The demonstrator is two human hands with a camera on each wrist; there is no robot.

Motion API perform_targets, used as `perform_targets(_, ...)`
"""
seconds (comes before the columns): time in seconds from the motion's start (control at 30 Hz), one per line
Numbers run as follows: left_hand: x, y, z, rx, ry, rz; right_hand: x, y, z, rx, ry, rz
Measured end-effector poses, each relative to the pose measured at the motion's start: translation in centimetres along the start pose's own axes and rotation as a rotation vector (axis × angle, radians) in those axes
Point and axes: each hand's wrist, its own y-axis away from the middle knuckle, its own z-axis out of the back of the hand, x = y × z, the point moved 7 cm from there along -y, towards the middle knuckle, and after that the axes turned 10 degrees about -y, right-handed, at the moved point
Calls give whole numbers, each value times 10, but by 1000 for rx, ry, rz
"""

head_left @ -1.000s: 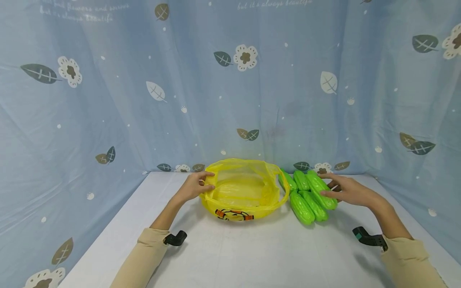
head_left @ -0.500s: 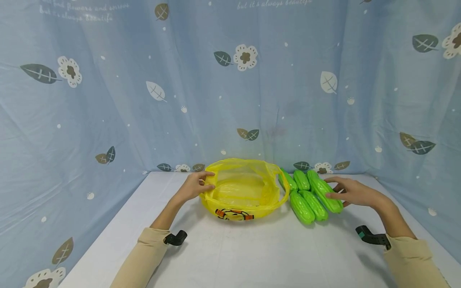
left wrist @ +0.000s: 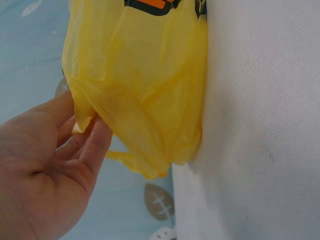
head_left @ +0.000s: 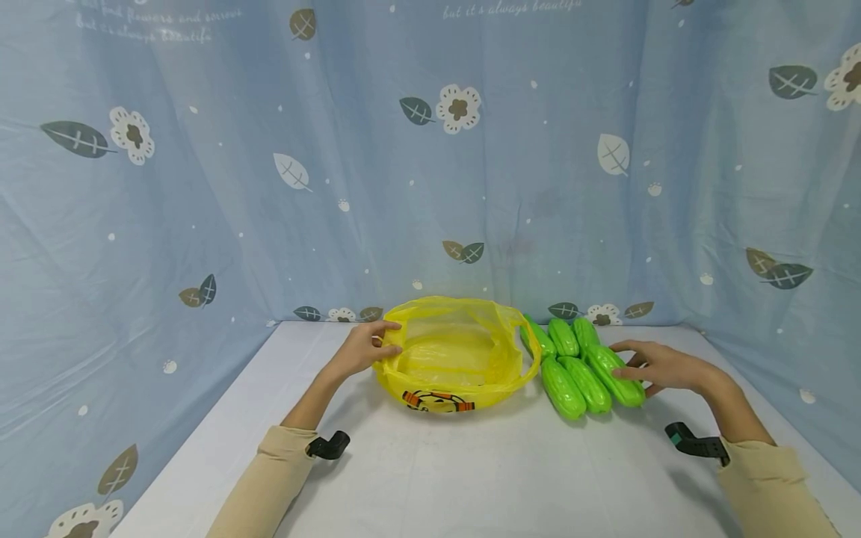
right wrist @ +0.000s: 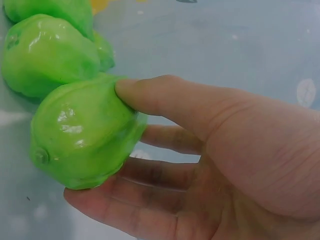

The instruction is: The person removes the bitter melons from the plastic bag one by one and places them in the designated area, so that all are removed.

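In the head view a yellow plastic bag [head_left: 494, 396] stands on the white table, its mouth open and facing up and toward me. My left hand [head_left: 359, 350] pinches the bag's left rim between thumb and fingers; the left wrist view shows the thin film [left wrist: 150, 75] bunched there. To the right, my right hand [head_left: 662, 366] holds a glossy green ridged gourd [head_left: 625, 390], thumb on its top and fingers around its far side. In the right wrist view the held gourd [right wrist: 82, 132] shows a small round nub at its end.
Several more green gourds [head_left: 563, 388] lie side by side in two rows, close against the bag's right handle loop [head_left: 534, 351]. Behind the white table [head_left: 471, 471] hangs a blue patterned curtain [head_left: 377, 224]; it also runs along both sides.
My right hand has moved slightly right and toward me, lowering the held gourd into the front row beside the others and uncovering one behind it. My left hand and the bag stay put.
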Motion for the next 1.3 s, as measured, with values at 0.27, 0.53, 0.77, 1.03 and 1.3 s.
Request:
perform_targets(0.27,1,-1,-1,3,9,-13,-11,-4,0,1,-7,-37)
perform_targets(0.53,0,0,0,-2,13,-3,-17,-6,-1,6,-20,-68)
perform_targets(0.77,-1,1,0,2,24,2,-18,-4,-3,24,-42,-84)
perform_targets(1.03,-2,1,0,-6,13,0,-18,-4,-6,29,-42,-83)
perform_targets(1.3,-2,1,1,-5,9,-3,-17,-4,-7,35,-43,-73)
